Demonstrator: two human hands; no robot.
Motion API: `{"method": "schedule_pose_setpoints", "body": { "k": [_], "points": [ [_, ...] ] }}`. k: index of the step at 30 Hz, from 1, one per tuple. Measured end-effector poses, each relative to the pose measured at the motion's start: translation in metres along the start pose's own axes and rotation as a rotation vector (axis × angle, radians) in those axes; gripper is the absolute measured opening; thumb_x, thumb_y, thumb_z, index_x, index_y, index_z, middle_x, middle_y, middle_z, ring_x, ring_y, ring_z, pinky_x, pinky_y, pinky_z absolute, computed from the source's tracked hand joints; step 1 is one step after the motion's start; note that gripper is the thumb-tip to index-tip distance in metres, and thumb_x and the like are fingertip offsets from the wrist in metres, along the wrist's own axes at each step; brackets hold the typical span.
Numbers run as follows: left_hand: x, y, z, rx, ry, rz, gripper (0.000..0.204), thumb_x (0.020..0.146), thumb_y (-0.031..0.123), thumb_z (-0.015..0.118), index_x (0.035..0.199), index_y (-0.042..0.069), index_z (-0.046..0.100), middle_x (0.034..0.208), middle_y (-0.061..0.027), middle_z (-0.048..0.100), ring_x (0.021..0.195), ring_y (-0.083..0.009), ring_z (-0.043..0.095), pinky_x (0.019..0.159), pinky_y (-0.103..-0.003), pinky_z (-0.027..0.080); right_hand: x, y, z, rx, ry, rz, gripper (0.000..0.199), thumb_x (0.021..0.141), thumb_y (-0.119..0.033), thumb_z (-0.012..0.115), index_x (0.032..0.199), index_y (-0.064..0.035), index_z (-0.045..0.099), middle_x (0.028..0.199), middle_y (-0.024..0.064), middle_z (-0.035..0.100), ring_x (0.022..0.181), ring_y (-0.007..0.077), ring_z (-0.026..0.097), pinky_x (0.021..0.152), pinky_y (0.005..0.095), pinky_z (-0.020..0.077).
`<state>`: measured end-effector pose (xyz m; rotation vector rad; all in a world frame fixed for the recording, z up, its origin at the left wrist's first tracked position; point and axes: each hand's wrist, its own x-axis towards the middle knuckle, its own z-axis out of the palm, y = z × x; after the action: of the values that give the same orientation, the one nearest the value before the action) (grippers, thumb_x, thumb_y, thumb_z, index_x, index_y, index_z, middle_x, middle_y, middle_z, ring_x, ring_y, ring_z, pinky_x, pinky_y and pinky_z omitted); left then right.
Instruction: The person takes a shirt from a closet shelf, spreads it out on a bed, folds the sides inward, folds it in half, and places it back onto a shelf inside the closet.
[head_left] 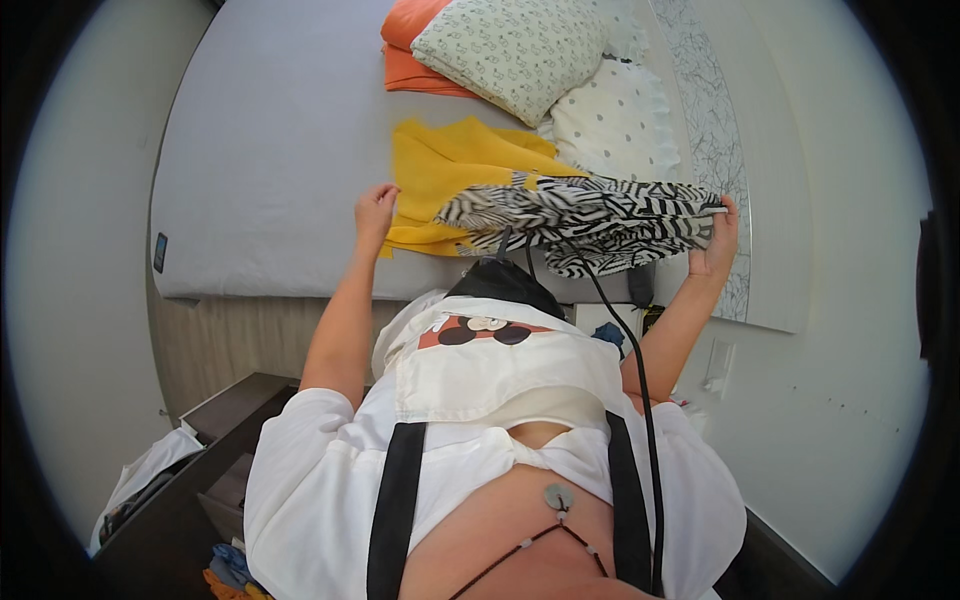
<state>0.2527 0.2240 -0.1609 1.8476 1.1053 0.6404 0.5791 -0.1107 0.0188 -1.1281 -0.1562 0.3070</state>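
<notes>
A black-and-white zebra-striped cloth (610, 215) stretches sideways in front of me, bunched in folds. Its right end is gripped by my right hand (715, 240), fingers closed around the edge. Mustard-yellow cloth (440, 170) spreads on the bed beside and partly beneath the stripes; I cannot tell whether the two are one garment. At the yellow cloth's left edge, my left hand (377, 212) is closed in a pinch on it.
The grey-sheeted bed (270, 150) fills the far side, with a phone (161, 253) near its left corner. A patterned pillow (515, 55), a dotted pillow (620, 115) and folded orange cloth (425, 75) lie at the back. A dark open drawer (225, 480) stands behind left. A black cord (640, 370) hangs along my right.
</notes>
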Motion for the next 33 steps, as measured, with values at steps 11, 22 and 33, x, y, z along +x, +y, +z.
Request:
{"method": "schedule_pose_setpoints", "body": {
  "k": [11, 22, 33],
  "points": [
    [0.005, 0.042, 0.038, -0.248, -0.362, 0.073, 0.019, 0.073, 0.015, 0.057, 0.086, 0.001, 0.056, 0.078, -0.0061, 0.058, 0.070, -0.0145, 0.055, 0.066, -0.025, 0.044, -0.005, 0.014, 0.054, 0.003, -0.199, 0.150, 0.016, 0.083, -0.006, 0.041, 0.098, -0.0062, 0.048, 0.082, 0.0083, 0.057, 0.071, 0.0158, 0.057, 0.062, 0.0274, 0.0487],
    [-0.025, 0.074, 0.092, 0.199, -0.507, 0.323, 0.050, 0.068, 0.021, 0.061, 0.112, 0.007, 0.042, 0.109, -0.0148, 0.046, 0.090, -0.0303, 0.051, 0.075, -0.035, 0.043, -0.027, -0.029, 0.115, 0.243, -0.450, 0.067, 0.013, 0.082, -0.010, 0.047, 0.095, -0.0072, 0.047, 0.089, 0.0108, 0.056, 0.077, 0.0180, 0.057, 0.066, 0.0281, 0.0491],
    [-0.019, 0.079, 0.115, -0.038, -0.383, 0.378, 0.020, 0.072, 0.013, 0.055, 0.092, 0.008, 0.058, 0.086, -0.0114, 0.057, 0.082, -0.0282, 0.053, 0.070, -0.033, 0.043, -0.020, -0.015, 0.084, 0.367, -0.385, 0.124, 0.012, 0.085, -0.013, 0.043, 0.095, -0.0089, 0.047, 0.094, 0.0102, 0.056, 0.088, 0.0213, 0.054, 0.075, 0.0346, 0.0463]
  ]
}}
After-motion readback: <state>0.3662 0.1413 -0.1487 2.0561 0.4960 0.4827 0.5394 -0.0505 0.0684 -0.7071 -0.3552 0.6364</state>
